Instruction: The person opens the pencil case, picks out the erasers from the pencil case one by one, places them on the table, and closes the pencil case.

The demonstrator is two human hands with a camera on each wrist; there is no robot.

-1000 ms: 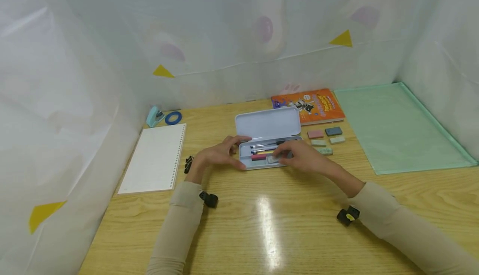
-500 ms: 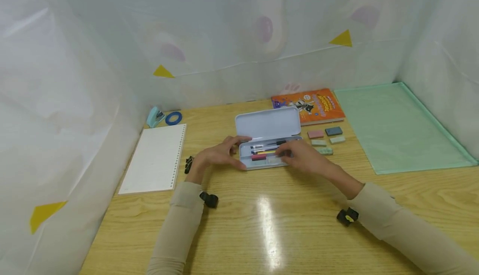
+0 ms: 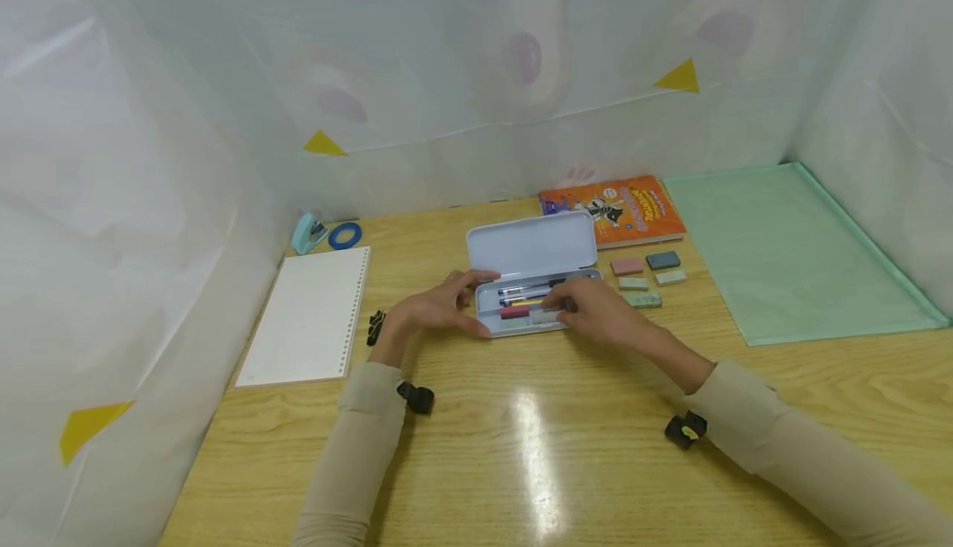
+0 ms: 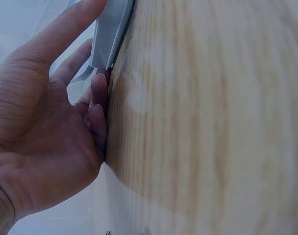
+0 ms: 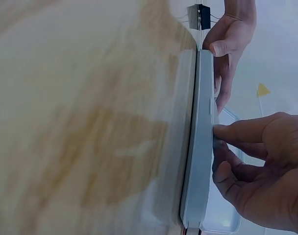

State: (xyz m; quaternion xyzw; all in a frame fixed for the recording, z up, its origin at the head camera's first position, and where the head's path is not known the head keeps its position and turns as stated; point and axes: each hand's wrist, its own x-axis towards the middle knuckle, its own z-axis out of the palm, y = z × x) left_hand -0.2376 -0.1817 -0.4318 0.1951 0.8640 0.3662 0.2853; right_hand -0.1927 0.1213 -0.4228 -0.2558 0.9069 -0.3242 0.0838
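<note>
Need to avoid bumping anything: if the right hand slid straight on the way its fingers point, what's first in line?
The right hand points left along the open pencil case, so probably the pale eraser at its fingertips, then the red one; depth is unclear.

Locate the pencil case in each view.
Head: pencil case at table centre, lid open, between both hands.
Left wrist: its corner at top, by the left hand.
Right wrist: edge-on, right of centre.
Shared landmark: wooden table.
</note>
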